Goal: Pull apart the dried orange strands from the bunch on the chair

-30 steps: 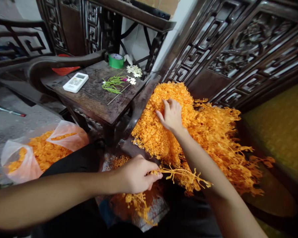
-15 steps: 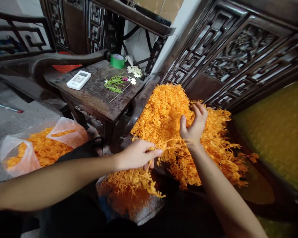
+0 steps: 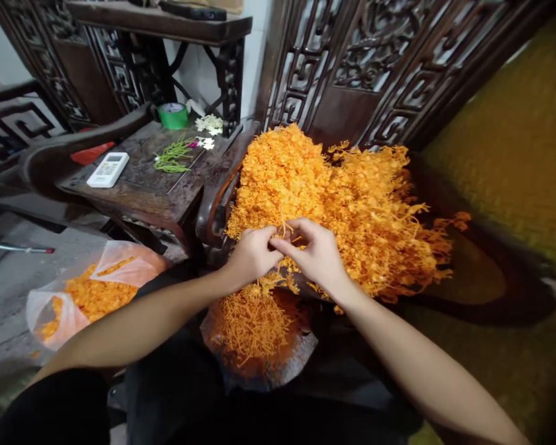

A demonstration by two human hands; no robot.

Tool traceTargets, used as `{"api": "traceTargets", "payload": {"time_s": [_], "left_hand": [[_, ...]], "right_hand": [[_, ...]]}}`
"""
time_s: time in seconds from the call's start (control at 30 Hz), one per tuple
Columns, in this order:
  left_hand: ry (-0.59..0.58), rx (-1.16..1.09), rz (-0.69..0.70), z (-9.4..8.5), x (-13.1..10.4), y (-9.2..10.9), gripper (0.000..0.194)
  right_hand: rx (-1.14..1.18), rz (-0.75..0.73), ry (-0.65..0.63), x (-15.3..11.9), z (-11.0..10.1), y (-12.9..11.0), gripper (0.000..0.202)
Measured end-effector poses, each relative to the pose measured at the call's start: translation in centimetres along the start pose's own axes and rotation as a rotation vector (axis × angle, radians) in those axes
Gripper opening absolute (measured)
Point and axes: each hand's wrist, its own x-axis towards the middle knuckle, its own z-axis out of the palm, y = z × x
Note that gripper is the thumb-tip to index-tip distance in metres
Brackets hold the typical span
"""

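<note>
My left hand (image 3: 254, 253) and my right hand (image 3: 315, 253) meet fingertip to fingertip, both closed on an orange sprig (image 3: 285, 230) whose thin stems poke up between them. Part of what the fingers grip is hidden. Just beyond, a large heap of orange-dyed sprigs (image 3: 282, 179) fills a dark wooden chair, spreading off to the right in loose, branching ends. Below my hands, a bundle of thin orange stems (image 3: 252, 324) lies on an orange-stained sheet (image 3: 301, 358) by my lap.
Left of the heap, a dark wooden side table (image 3: 143, 198) carries a white remote control (image 3: 108, 170), a green tape roll (image 3: 173, 115), green stems (image 3: 175, 156) and white flowers (image 3: 209, 124). A plastic bag (image 3: 125, 253) of orange pieces sits on the floor. Carved chair backs (image 3: 347, 117) stand behind.
My right hand has come down from the heap to my left hand, and its open fingers have closed on the sprig. The view has shifted to the right.
</note>
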Motion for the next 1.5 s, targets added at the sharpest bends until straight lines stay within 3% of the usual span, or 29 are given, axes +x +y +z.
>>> {"api": "traceTargets", "payload": {"time_s": [0.1, 0.23, 0.43, 0.5, 0.6, 0.73, 0.83, 0.97, 1.03, 1.13, 1.27, 1.5], "left_hand": [[-0.043, -0.003, -0.08, 0.5, 0.6, 0.7, 0.011], [-0.098, 0.196, -0.098, 0.2, 1.5, 2.1, 0.013], [-0.189, 0.227, -0.27, -0.7, 1.8, 2.9, 0.015], [-0.166, 0.227, -0.261, -1.1, 1.7, 2.8, 0.014], [-0.086, 0.316, -0.158, -1.7, 1.6, 2.7, 0.014], [-0.106, 0.274, -0.21, -2.3, 1.5, 2.3, 0.013], [-0.276, 0.025, -0.405, -1.8, 1.4, 1.6, 0.013], [-0.476, -0.435, -0.592, 0.4, 1.5, 0.8, 0.026], [-0.459, -0.604, -0.609, 1.8, 2.0, 0.8, 0.027], [-0.344, -0.812, -0.611, 3.1, 3.0, 1.2, 0.027], [-0.252, -1.002, -0.549, 3.4, 4.1, 2.1, 0.021], [-0.305, -1.081, -0.439, 3.4, 4.4, 3.0, 0.005]], "right_hand": [[-0.077, 0.028, 0.013, -0.3, -1.6, 0.7, 0.016], [-0.006, 0.095, -0.028, -0.6, -3.4, 1.4, 0.012], [0.238, 0.137, -0.236, -0.7, -4.4, 0.7, 0.048], [0.287, 0.185, -0.344, -0.6, -4.6, 0.3, 0.046], [0.236, 0.253, -0.429, -0.3, -4.7, 0.3, 0.025], [0.207, 0.073, -0.315, 0.0, -4.2, 0.6, 0.008], [0.286, -0.072, -0.139, 0.7, -2.9, 0.9, 0.006], [0.567, 0.178, 0.131, 4.3, -0.5, 2.1, 0.017], [0.591, 0.307, 0.243, 7.2, 0.5, 2.9, 0.022], [0.464, 0.383, 0.37, 11.8, 1.1, 4.2, 0.021], [0.358, 0.399, 0.352, 15.3, 0.6, 4.9, 0.017], [0.236, 0.395, 0.222, 16.0, -1.3, 4.6, 0.027]]}}
